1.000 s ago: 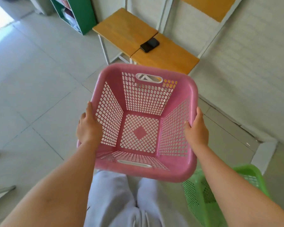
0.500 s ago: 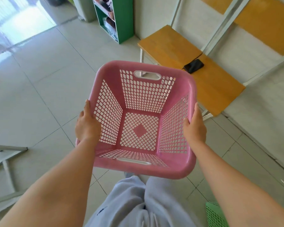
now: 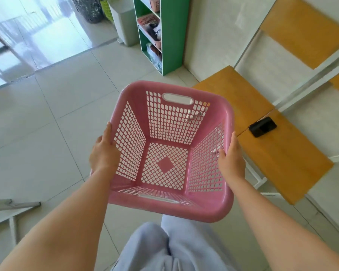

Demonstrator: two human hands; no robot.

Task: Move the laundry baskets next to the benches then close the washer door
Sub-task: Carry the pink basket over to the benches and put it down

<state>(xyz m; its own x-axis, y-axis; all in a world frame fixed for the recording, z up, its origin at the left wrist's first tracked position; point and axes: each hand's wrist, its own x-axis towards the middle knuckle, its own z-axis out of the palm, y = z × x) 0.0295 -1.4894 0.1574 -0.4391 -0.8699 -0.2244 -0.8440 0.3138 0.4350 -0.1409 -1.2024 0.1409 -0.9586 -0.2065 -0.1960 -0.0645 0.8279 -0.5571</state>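
Head view: a square pink perforated plastic laundry basket [image 3: 171, 151] is held in the air above the pale tiled floor [image 3: 53, 118], empty, mouth turned toward the camera. It is gripped at both side rims — the left hand [image 3: 104, 153] is closed on the left rim with the thumb laid along the edge, and the right hand [image 3: 231, 159] is closed on the right rim with fingertips hooked inside the mesh wall. Orange wooden benches on white metal frames [image 3: 278, 155] are seen just to the right of the basket, along the white wall; a small black phone-like object [image 3: 262, 127] lies on the bench top. A green open shelving unit [image 3: 172, 36] and a grey lidded bin [image 3: 123, 22] stand further off. No washer is seen in frame, and no second basket either, so the task is judged partly done at best — this basket is not yet set down. Risks, as judged: the right corner of the basket could be knocked against the bench edge or its frame when lowered, since they sit very close; the black object could be swept off if the basket is swung over the bench top; with only rim holds, the basket could tilt or slip if one hand is released early.
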